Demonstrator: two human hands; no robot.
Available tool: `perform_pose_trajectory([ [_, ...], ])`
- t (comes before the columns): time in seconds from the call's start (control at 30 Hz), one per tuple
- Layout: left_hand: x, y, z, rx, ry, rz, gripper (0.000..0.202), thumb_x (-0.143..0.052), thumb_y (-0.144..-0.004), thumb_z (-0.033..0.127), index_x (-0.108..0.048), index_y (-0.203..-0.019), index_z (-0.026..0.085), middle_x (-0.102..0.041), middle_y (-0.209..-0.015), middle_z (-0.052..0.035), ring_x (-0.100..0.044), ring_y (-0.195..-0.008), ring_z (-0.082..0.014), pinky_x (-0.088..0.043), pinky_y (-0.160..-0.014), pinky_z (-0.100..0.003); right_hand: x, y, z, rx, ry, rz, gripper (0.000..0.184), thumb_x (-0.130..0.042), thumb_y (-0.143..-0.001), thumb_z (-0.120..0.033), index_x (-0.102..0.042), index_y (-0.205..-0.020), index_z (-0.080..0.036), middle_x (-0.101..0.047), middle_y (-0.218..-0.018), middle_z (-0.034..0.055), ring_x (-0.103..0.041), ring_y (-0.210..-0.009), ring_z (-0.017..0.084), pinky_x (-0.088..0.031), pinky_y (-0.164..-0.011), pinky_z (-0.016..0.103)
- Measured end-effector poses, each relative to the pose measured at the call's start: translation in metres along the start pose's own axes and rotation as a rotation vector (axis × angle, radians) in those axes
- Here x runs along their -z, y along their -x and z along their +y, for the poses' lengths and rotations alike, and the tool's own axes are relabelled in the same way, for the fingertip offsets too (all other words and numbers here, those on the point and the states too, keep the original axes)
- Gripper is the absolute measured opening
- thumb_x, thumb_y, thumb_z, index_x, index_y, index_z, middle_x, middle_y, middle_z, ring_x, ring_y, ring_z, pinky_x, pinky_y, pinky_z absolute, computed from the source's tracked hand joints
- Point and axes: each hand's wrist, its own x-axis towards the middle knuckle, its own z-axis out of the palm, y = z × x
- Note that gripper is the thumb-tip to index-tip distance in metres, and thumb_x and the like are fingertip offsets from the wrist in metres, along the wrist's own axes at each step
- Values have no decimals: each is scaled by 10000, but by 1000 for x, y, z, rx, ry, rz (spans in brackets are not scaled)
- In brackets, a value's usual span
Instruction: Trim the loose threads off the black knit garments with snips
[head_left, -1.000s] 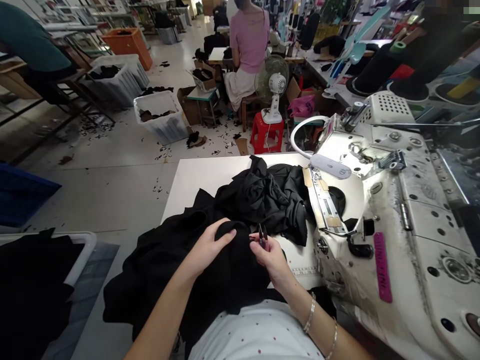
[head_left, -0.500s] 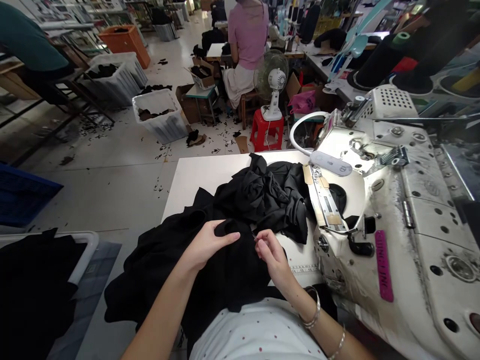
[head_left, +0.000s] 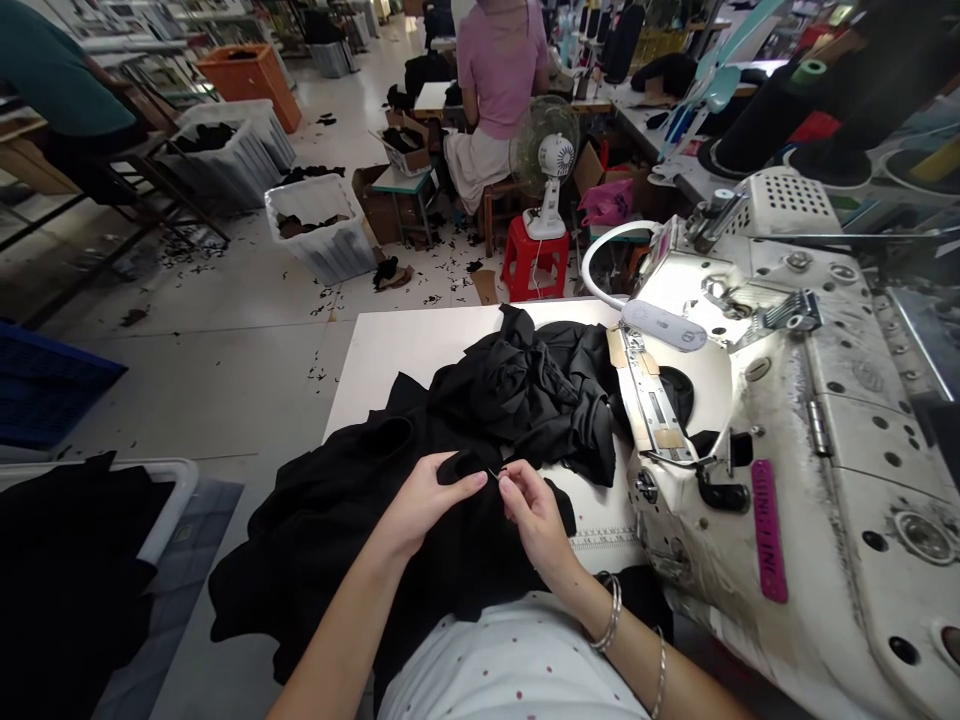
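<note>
A heap of black fabric [head_left: 517, 400] lies across the white table [head_left: 397, 350] and hangs down over my lap. My left hand [head_left: 427, 495] grips a fold of that black fabric, fingers curled over it. My right hand [head_left: 529, 510] is closed in a pinch right beside it, with a small dark thread snipper tip showing between the two hands at the fabric's edge. Both hands sit near the table's front edge, left of the sewing machine [head_left: 787, 420].
A white bin [head_left: 169, 500] of black cloth stands at my lower left. Beyond the table are a red stool [head_left: 534, 265] with a small fan [head_left: 546, 160], bins of scraps [head_left: 319, 230], and a seated person in a pink top [head_left: 499, 90]. Another person's back shows at far left.
My right hand turned the snipper from pointing up to lying low against the fabric and moved closer to my left hand. The left hand kept its grip on the fold.
</note>
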Motion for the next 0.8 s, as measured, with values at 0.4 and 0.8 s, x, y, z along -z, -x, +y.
perform_pose_trajectory([
  [0.4, -5, -1, 3, -113, -308, 38, 242, -601, -727, 371, -596, -805, 142, -641, -824, -38, -602, -825, -183, -487, -775, -294, -1, -1, -5, -46, -86, 60, 276, -500, -799, -467, -467, -774, -194, -340, -581, -55, -310, -517, 93, -255, -477, 216],
  [0.8, 68, 65, -65, -268, -1623, 425, 840, -646, -628, 122, -286, -1353, 344, -182, -1477, -126, -115, -1353, -383, -69, -990, -699, 17, -37, 27, 57, 356, 220, 225, -539, -783, -373, -595, -817, -158, -419, -531, -43, -350, -479, 112, -283, -478, 229],
])
